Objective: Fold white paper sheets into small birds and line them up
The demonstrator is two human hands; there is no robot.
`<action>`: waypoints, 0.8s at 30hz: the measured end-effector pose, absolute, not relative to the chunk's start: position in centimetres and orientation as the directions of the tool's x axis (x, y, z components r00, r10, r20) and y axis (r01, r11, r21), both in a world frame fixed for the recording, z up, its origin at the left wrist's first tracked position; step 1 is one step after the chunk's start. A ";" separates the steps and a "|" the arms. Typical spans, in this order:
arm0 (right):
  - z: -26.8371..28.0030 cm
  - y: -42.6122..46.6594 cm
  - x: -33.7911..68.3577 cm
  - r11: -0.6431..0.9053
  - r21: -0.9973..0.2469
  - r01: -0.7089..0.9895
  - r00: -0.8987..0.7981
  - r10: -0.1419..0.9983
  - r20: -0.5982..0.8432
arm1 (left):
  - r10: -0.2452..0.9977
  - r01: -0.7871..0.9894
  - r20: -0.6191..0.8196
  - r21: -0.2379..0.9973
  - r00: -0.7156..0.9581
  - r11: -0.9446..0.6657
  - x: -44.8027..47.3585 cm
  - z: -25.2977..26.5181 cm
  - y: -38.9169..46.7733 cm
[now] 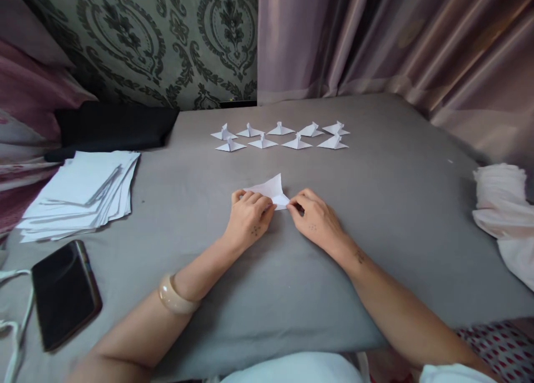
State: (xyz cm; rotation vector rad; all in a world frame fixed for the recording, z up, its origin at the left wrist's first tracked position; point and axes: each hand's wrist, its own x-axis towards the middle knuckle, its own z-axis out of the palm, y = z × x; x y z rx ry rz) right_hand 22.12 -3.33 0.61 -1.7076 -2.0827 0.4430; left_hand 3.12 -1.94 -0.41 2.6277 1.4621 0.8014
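Between my hands is a white sheet of paper (273, 187), partly folded, with one corner standing up at the top. My left hand (250, 213) grips its left and lower side, fingers curled over the edge and hiding part of it. At the lower right corner, my right hand (315, 216) pinches the paper between thumb and forefinger. Beyond the hands, several small folded paper figures (262, 142) stand in two rows on the grey cloth surface (200, 171).
To the left lies a loose stack of white paper sheets (83, 188), with a folded black cloth (117, 127) behind it. A dark phone (64, 294) and a white cable (19, 327) sit at the near left. Crumpled pale fabric (503, 210) rests at the right edge.
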 end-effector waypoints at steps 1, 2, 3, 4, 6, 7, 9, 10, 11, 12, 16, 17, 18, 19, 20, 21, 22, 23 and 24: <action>0.6 -3.3 21.9 0.185 -0.488 0.853 -0.147 0.982 0.115 | 0.813 0.795 0.415 0.275 0.409 -0.541 3.3 -0.5 -1.8; 0.5 -3.3 21.8 0.172 -0.484 0.858 -0.130 0.984 0.120 | 0.822 0.801 0.408 0.283 0.397 -0.527 3.4 -0.6 -1.6; 0.4 -3.3 21.6 0.161 -0.478 0.864 -0.115 0.985 0.125 | 0.830 0.805 0.399 0.289 0.390 -0.517 3.4 -0.6 -1.5; 0.3 -3.3 21.5 0.151 -0.468 0.871 -0.102 0.986 0.129 | 0.837 0.809 0.389 0.293 0.386 -0.509 3.5 -0.7 -1.4; 0.2 -3.3 21.4 0.142 -0.445 0.884 -0.091 0.987 0.133 | 0.848 0.817 0.368 0.294 0.381 -0.495 3.5 -0.8 -1.2; 0.1 -3.2 21.5 0.145 -0.435 0.889 -0.096 0.987 0.132 | 0.852 0.821 0.357 0.292 0.383 -0.491 3.5 -0.8 -1.2; 0.1 -3.2 21.7 0.170 -0.431 0.886 -0.128 0.984 0.126 | 0.859 0.826 0.334 0.288 0.388 -0.485 3.5 -0.8 -1.2; 0.1 -3.1 21.9 0.192 -0.438 0.878 -0.150 0.980 0.128 | 0.861 0.827 0.325 0.287 0.392 -0.484 3.5 -0.7 -1.2; 0.2 -3.1 22.0 0.219 -0.448 0.867 -0.174 0.975 0.140 | 0.862 0.826 0.317 0.287 0.396 -0.485 3.5 -0.7 -1.2; 0.2 -3.2 22.1 0.253 -0.459 0.852 -0.201 0.966 0.160 | 0.863 0.826 0.312 0.287 0.398 -0.485 3.5 -0.6 -1.2; 0.3 -3.4 21.9 0.397 -0.519 0.757 -0.318 0.918 0.238 | 0.869 0.827 0.297 0.295 0.396 -0.478 3.6 -0.6 -1.3; 0.3 -3.5 21.8 0.413 -0.537 0.736 -0.337 0.911 0.239 | 0.871 0.827 0.292 0.300 0.395 -0.476 3.6 -0.6 -1.3; 0.2 -3.5 21.7 0.418 -0.552 0.722 -0.347 0.908 0.234 | 0.873 0.825 0.289 0.308 0.393 -0.474 3.6 -0.6 -1.3; 0.1 -3.5 21.6 0.415 -0.560 0.717 -0.349 0.909 0.228 | 0.876 0.822 0.286 0.323 0.388 -0.470 3.5 -0.6 -1.3; 0.0 -3.5 21.5 0.411 -0.564 0.716 -0.348 0.911 0.223 | 0.882 0.817 0.281 0.347 0.377 -0.460 3.4 -0.6 -1.3; 0.0 -3.5 21.4 0.407 -0.566 0.717 -0.344 0.913 0.221 | 0.891 0.810 0.273 0.379 0.364 -0.447 3.2 -0.7 -1.3; -0.1 -3.5 21.4 0.401 -0.569 0.717 -0.338 0.915 0.219 | 0.900 0.802 0.261 0.413 0.349 -0.431 3.0 -0.6 -1.3; -0.1 -3.5 21.5 0.396 -0.573 0.717 -0.333 0.917 0.217 | 0.910 0.795 0.243 0.445 0.336 -0.413 2.8 -0.6 -1.3; -0.1 -3.5 21.5 0.392 -0.576 0.717 -0.330 0.919 0.216 | 0.918 0.789 0.218 0.470 0.330 -0.396 2.5 -0.5 -1.3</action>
